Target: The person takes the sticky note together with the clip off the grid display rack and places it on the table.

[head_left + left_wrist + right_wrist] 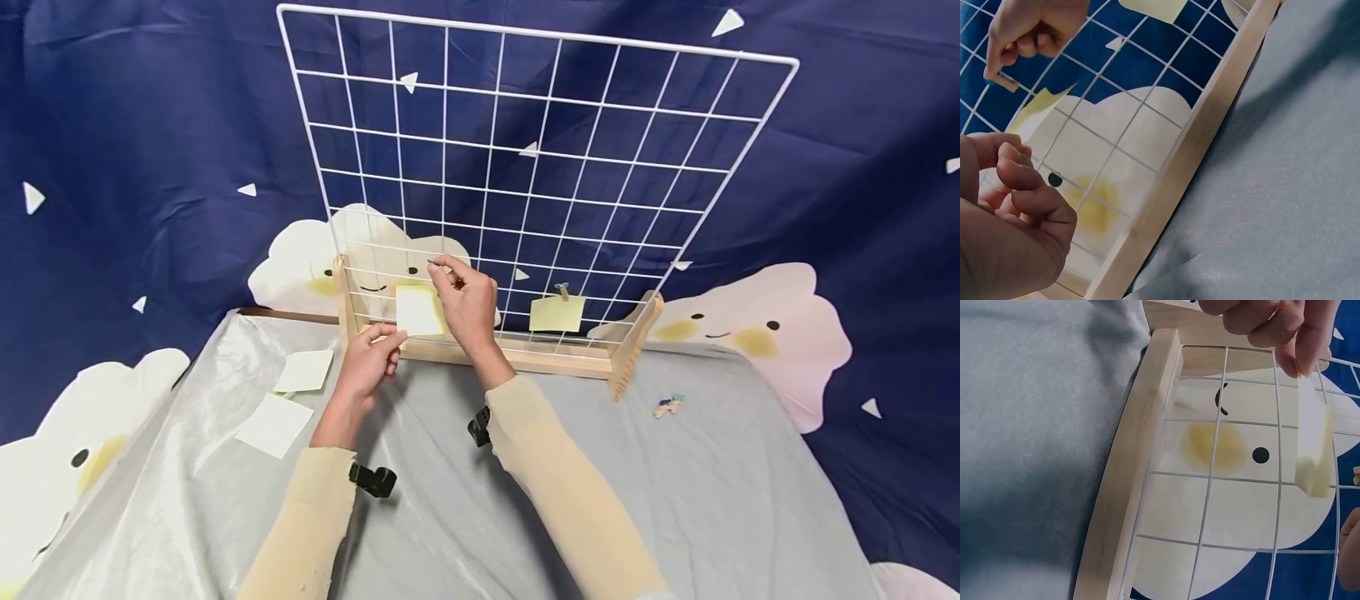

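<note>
Left hand [366, 364] pinches pale note [418, 311] by grid [540, 34]; right hand [470, 307] pinches clip [1007, 82]; apparently clipping step; next likely calls for squeezing clip open over note's edge.

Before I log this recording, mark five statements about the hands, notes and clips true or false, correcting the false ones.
1. The left hand pinches a paper note. True.
2. A clip fastens another note to the grid. True.
3. The right hand is empty. False: the right hand pinches a wooden clip.
4. Five loose notes lie on the cloth. False: two loose notes show on the grey cloth.
5. A small pile of clips lies right of the wooden stand. True.
</note>
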Tool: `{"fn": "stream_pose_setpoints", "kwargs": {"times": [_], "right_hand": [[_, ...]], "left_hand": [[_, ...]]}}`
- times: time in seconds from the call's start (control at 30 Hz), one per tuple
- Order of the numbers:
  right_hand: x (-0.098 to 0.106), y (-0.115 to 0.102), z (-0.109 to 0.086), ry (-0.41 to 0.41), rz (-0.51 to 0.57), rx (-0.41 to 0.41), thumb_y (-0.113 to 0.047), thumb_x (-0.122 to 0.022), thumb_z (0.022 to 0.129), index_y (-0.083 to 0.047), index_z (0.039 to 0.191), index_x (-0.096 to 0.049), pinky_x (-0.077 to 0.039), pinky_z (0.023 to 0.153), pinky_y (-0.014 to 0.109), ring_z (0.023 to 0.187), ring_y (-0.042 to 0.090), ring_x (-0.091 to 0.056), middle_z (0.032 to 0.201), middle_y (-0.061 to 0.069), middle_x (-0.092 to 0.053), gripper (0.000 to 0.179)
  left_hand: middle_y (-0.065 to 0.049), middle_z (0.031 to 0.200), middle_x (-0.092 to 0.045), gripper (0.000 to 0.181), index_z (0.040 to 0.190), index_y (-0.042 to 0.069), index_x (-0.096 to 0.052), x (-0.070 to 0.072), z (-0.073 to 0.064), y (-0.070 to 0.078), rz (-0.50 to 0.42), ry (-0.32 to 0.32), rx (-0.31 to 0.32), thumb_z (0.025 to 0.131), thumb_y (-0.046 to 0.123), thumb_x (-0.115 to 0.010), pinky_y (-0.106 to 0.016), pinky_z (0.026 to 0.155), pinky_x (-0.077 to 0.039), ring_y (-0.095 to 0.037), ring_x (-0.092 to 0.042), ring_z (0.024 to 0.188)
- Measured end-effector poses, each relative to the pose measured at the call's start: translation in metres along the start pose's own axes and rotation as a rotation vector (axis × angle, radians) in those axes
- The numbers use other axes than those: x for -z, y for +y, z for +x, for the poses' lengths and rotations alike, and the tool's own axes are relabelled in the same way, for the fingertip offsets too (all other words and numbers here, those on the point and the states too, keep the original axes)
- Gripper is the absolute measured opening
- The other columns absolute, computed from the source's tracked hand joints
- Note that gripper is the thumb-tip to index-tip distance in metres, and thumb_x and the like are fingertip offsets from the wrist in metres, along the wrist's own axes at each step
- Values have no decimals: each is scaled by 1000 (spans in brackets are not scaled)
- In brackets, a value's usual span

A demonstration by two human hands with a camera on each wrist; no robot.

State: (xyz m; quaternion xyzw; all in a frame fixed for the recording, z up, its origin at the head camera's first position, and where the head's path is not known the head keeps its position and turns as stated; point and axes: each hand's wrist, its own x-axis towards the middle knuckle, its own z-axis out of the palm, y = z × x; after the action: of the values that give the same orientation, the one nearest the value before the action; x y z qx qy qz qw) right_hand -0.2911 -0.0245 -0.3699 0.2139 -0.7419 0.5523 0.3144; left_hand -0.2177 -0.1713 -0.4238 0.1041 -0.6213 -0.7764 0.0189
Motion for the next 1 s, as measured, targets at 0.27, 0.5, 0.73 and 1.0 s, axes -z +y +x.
{"fn": "stream_pose_setpoints", "kwargs": {"times": [0.27,0.5,0.73,1.0], "right_hand": [[12,0,-6,7,87,-46,-9,-76,90,0,97,-77,-35,51,23,48,8,-42,55,3,-55,11],[22,3,-10,-19,105,-105,-9,-76,90,0,99,-77,-35,49,23,48,6,-43,56,3,-56,12],[45,2,-9,-11,114,-109,-9,-76,91,0,100,-78,-34,50,22,48,7,-42,58,6,-56,13],[74,-25,-17,20,159,-189,5,-71,90,14,99,-71,-34,52,16,50,0,-40,61,17,-55,13]], "left_hand": [[4,62,-49,9,97,7,-57,6,-7,-3,-10,15,-21,99,11,-65,-19,46,-34,-5,-41,48],[5,61,-49,11,100,5,-57,8,-10,-2,-10,22,-32,100,12,-65,-19,47,-33,-5,-41,48],[5,61,-49,10,99,6,-57,6,-10,-1,-16,7,-41,100,12,-65,-18,46,-32,-4,-40,47],[4,60,-49,11,94,7,-57,10,-13,-2,-16,9,-25,99,11,-66,-19,45,-34,-4,-40,47]]}}
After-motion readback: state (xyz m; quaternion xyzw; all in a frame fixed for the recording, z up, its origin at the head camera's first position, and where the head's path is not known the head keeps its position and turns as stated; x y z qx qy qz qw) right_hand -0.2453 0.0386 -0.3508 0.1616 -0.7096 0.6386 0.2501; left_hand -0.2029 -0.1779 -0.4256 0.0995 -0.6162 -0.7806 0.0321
